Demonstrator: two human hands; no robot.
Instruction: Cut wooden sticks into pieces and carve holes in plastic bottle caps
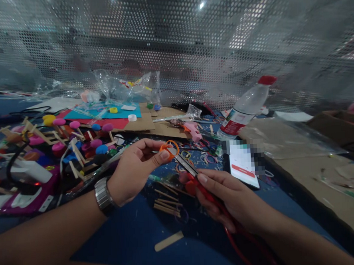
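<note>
My left hand [137,169], with a metal-banded watch [103,195] on its wrist, pinches an orange ring-shaped piece [169,148] between thumb and fingers. My right hand [225,193] is closed round a red-handled cutter [191,170]. Its metal blade points up and left, and the tip meets or overlaps the orange piece; I cannot tell how deep it goes. Below the right hand hangs a blurred red loop [240,244], which may belong to the cutter. Beneath both hands lie several thin wooden sticks [167,207] and coloured rings [210,158] among pale scraps.
Left is a pile of coloured caps and sticks [76,146], beside a purple device [34,197] with a black cable. A tilted bottle [244,108] and lit phone [243,166] stand right. Cardboard [152,128] and plastic bags [132,87] lie behind. A flat wooden stick [168,241] is in front.
</note>
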